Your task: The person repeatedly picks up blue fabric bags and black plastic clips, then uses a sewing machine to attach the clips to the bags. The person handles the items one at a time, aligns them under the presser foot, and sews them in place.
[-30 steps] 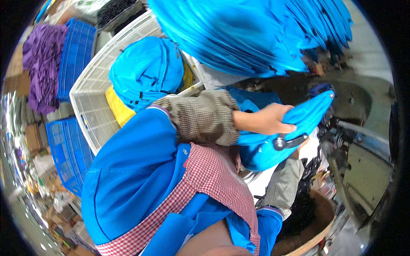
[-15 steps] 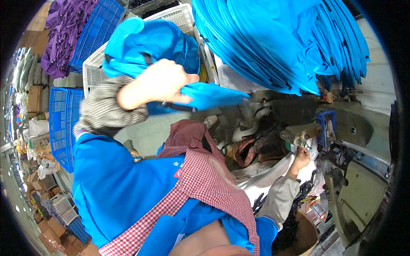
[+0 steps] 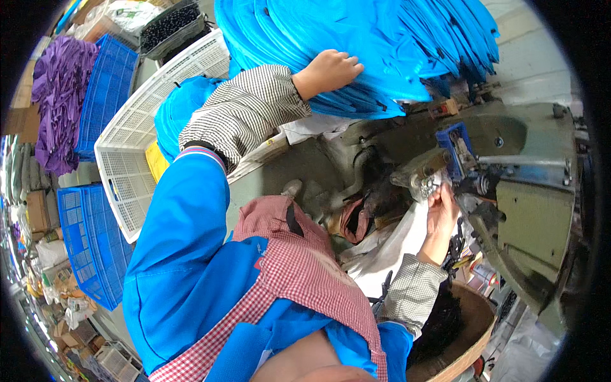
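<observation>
My left hand [image 3: 328, 73] reaches across to the large pile of bright blue fabric pieces [image 3: 382, 38] at the top. Its fingers are curled against the edge of one piece, with the fingertips partly hidden. On the right, my right hand [image 3: 440, 210] is raised to the metal head of a green machine [image 3: 420, 172]. Its fingers are bent together at a small shiny part, and what they pinch is too small to make out. More blue fabric [image 3: 168, 118] lies in a white slatted crate [image 3: 118, 172], partly behind my left sleeve.
Purple fabric [image 3: 54, 108] hangs by a blue crate [image 3: 105, 95] on the far left, with another blue crate [image 3: 92, 248] below. A small blue basket [image 3: 455, 156] sits by the machine head. Lower right stands a round brown container [image 3: 474, 337] holding black items.
My left hand has let go of the blue piece it was swinging over the white crate and moved right onto the big pile. My right hand stays at the machine head.
</observation>
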Tool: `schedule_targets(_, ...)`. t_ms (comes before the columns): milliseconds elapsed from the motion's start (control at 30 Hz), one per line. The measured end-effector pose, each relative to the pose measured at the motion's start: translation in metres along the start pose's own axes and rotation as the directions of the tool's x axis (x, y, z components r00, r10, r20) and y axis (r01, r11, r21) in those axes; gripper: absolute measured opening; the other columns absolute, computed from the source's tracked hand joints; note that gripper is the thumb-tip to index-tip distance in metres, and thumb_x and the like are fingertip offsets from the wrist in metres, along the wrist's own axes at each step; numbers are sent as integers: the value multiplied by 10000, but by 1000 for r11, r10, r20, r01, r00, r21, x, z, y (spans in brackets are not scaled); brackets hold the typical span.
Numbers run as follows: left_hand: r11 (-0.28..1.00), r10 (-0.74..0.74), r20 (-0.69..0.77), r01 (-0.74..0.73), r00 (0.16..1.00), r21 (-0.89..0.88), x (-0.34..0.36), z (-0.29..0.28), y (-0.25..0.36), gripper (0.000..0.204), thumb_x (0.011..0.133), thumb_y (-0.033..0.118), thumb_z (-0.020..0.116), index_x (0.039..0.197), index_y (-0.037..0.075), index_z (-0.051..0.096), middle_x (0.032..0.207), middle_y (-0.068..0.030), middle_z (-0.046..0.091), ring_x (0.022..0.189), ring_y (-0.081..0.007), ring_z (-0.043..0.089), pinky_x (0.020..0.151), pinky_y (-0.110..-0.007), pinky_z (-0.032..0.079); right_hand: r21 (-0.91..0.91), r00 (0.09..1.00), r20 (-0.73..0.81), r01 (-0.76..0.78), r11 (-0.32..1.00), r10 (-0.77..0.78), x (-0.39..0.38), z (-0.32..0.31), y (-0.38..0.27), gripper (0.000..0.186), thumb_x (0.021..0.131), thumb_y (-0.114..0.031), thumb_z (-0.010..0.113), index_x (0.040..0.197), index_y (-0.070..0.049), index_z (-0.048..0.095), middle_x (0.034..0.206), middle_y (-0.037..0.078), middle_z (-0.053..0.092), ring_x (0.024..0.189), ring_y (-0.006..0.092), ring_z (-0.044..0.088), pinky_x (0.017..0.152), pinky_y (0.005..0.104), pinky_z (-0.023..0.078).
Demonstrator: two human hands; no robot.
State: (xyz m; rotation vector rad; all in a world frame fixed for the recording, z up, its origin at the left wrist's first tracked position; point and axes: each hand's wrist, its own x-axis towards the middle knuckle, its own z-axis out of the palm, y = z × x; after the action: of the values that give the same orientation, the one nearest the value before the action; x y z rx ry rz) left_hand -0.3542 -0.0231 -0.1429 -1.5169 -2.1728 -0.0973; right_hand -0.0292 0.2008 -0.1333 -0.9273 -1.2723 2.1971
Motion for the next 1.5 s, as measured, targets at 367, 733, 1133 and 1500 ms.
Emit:
schedule_targets(367, 650, -722, -495, 228, 483, -725, -39, -211, -102, 181, 791, 117, 585, 913, -10, 626, 777, -41, 623, 688, -88, 537, 649, -243, 442, -105, 998, 28, 55, 993, -52, 3, 18, -3, 139, 753, -78, 669, 819, 25, 603, 667, 54, 574, 519, 94, 501, 468, 197, 411)
schedule_targets(733, 738, -593, -315, 344, 741, -580, 57, -128, -50, 299, 776, 336, 565, 835, 59, 659, 777, -174, 616, 766, -284, 582, 696, -376, 430, -27, 973, 18, 231, 973, -231, 0, 21, 19, 155, 779, -90, 652, 873, 12, 585, 686, 20, 560, 532, 75, 489, 461, 190, 419)
schedule_targets(1133, 499, -850, -388, 781, 356, -376, -315, -389, -138, 219, 795, 229, 573, 875, 38, 646, 893, -125, 616, 849, -209, 571, 779, -343, 432, -235, 982, 73, 185, 954, -172, -52, -53, 49, 148, 827, -117, 588, 929, -12, 603, 695, 17, 567, 551, 63, 476, 507, 187, 403)
schedule_targets(1500, 127, -104, 298, 310, 949, -942, -163, -158, 110, 179, 817, 104, 571, 713, -37, 531, 816, -64, 507, 788, -139, 456, 696, -284, 374, 137, 834, 529, 97, 986, -156, -161, 71, 72, 785, 764, -395, 637, 1329, -42, 222, 1304, 74, 323, 1207, 225, 327, 1007, 389, 263)
